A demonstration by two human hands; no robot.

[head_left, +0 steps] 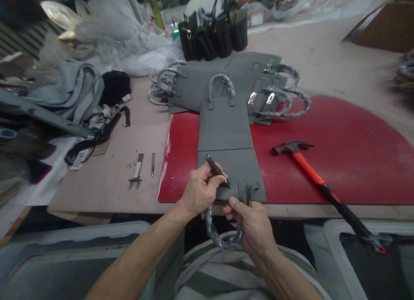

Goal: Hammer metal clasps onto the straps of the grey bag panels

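Observation:
My left hand (201, 188) is closed around a short dark metal punch (213, 165), tilted, with its lower end on the near part of a grey bag panel (225, 126). My right hand (254, 220) pinches the panel's near edge between thumb and fingers, beside a strap tab. A plastic-wrapped handle (217, 238) hangs below that edge, between my hands. At the panel's far end, another wrapped handle (221, 79) stands up in an arch. The panel lies partly on a red mat (343, 149).
A claw hammer (307, 166) lies right, its grip past the table edge. Pronged tool (137, 171) and thin metal rod (153, 164) lie left. More grey panels (197, 82) are stacked behind, with black bags (213, 34) beyond. Plastic bins (80, 252) stand below.

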